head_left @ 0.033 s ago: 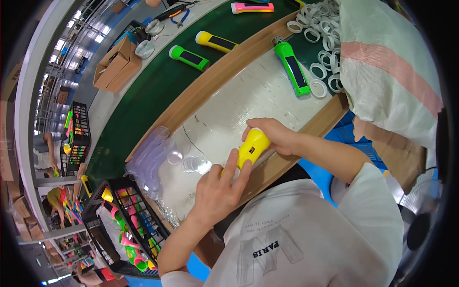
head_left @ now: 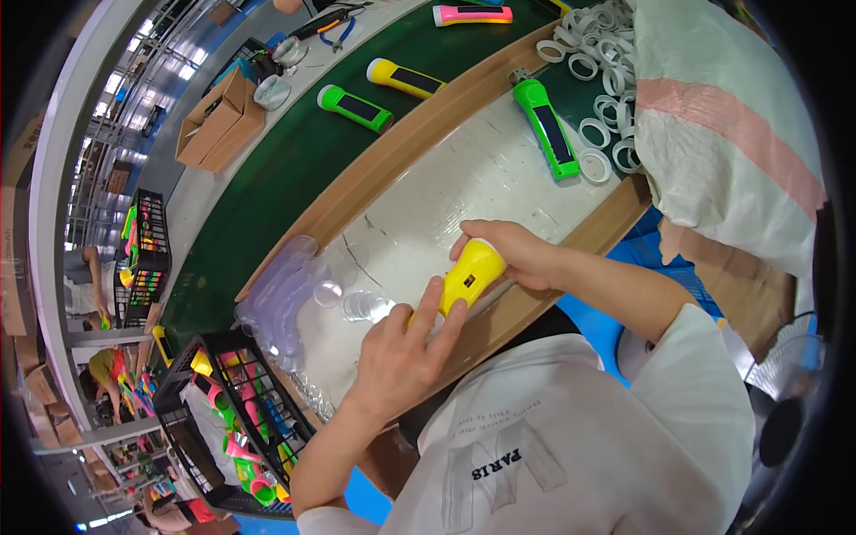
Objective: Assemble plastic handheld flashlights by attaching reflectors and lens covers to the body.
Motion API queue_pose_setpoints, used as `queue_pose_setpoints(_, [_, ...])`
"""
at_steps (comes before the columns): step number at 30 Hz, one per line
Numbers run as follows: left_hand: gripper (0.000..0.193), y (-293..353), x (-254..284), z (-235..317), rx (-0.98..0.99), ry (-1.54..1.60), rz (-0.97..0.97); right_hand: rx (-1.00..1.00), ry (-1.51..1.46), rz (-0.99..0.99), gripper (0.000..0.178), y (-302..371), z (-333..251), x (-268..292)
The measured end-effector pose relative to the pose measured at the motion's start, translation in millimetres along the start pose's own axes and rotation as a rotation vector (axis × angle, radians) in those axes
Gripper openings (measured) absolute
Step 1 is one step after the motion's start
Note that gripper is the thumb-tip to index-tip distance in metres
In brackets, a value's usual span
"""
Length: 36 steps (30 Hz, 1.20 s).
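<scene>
- Whitish table (head_left: 428, 196) across my head view, green flashlight (head_left: 546, 129) on it, pale sack (head_left: 722, 134) off right.
- Yellow flashlight body (head_left: 473, 272) held up by the near edge: my right hand (head_left: 513, 257) wraps the upper end, left hand (head_left: 406, 357) has its fingers round the lower.

yellow flashlight (head_left: 474, 269) | slanted, white-rimmed end farthest (small dark slot facing up) | between left hand (head_left: 401, 357) and right hand (head_left: 515, 253)

The left hand (head_left: 401, 355) hides one end of the held flashlight (head_left: 477, 266), the top edge cuts off the sack (head_left: 713, 152), and pieces (head_left: 131, 234) in the far crate (head_left: 157, 257) are too small to tell.
</scene>
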<state>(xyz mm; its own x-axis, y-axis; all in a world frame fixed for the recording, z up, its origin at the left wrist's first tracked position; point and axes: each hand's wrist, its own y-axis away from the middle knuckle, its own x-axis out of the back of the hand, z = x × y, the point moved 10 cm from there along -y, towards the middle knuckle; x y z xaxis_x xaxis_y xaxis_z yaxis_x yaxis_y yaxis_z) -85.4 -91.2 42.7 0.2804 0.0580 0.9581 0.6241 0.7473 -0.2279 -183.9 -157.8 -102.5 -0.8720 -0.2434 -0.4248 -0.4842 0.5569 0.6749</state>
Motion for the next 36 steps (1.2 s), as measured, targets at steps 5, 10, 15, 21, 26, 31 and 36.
queue_pose_setpoints(5, [0.047, 45.5, -4.2, -35.3, 0.429, 1.149, -0.012, 1.261, 0.882, -0.173, 0.040, 104.7, -73.1, -57.2])
queue_pose_setpoints(10, [0.050, -9.4, -0.5, 16.5, -0.021, -0.082, -0.146, 0.128, -0.086, 0.015, 0.033, -9.8, -4.8, 6.8])
queue_pose_setpoints(15, [0.050, 14.3, -6.9, -11.2, 0.070, 0.165, 0.033, 0.064, -0.066, -0.024, 0.035, -3.7, 0.9, -6.2])
queue_pose_setpoints(21, [0.049, 12.7, -3.0, -21.3, 0.253, 0.642, 0.005, 0.785, 0.568, -0.005, 0.039, 38.2, -51.9, -19.1])
queue_pose_setpoints(26, [0.051, 10.0, -21.2, -30.5, 0.199, 0.479, 0.167, 0.312, 0.069, -0.045, 0.036, -14.2, -30.3, -0.8])
queue_pose_setpoints(31, [0.058, 46.3, -93.8, -59.9, 0.875, 2.190, 0.300, 0.498, -0.023, -0.062, 0.044, 18.4, -72.3, 9.8])
queue_pose_setpoints(36, [0.046, 42.0, -95.0, -111.8, 0.983, 2.436, 0.582, 1.144, 1.462, 1.198, 0.023, 102.3, -133.9, 99.8])
